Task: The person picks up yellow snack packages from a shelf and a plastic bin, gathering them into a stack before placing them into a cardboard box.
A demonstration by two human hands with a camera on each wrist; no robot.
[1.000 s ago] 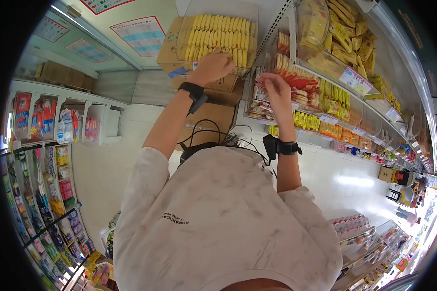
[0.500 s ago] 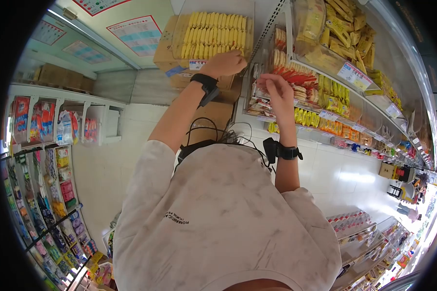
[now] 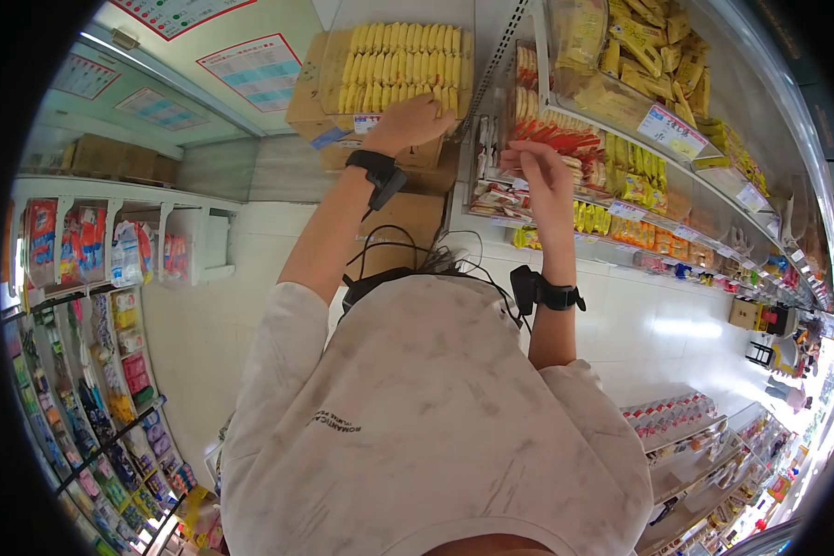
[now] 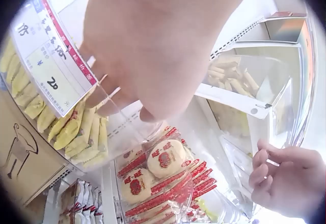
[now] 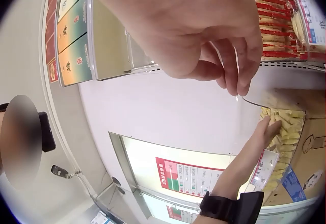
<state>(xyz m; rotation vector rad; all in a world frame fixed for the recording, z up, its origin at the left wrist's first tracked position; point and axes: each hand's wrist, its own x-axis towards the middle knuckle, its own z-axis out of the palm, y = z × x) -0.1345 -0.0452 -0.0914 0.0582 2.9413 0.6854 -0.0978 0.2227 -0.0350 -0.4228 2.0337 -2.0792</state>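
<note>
My left hand (image 3: 408, 123) reaches over the front of a clear plastic bin (image 3: 332, 79) filled with rows of yellow-wrapped snack packets (image 3: 398, 67). In the left wrist view its fingers (image 4: 99, 92) are behind the clear wall, right at the front packets, with the thumb apart from them. Nothing shows between thumb and fingers. Off to the right, my right hand (image 3: 544, 176) hangs in the air beside the shelves, its fingers loosely bent and holding nothing. Below the left hand, in that wrist view, lie round rice crackers (image 4: 166, 159) in clear and red wrappers.
The bin stands on a cardboard box (image 3: 306, 116), with a price card (image 4: 51, 56) on its front. Shelves with more clear bins and price labels (image 3: 672, 132) run along the right. Cables (image 3: 408, 246) hang at the waist. A white rack (image 3: 93, 190) stands left.
My left hand first moves right along the bin's front row, then slightly back left. The right hand stays nearly where it was. The view shifts a little.
</note>
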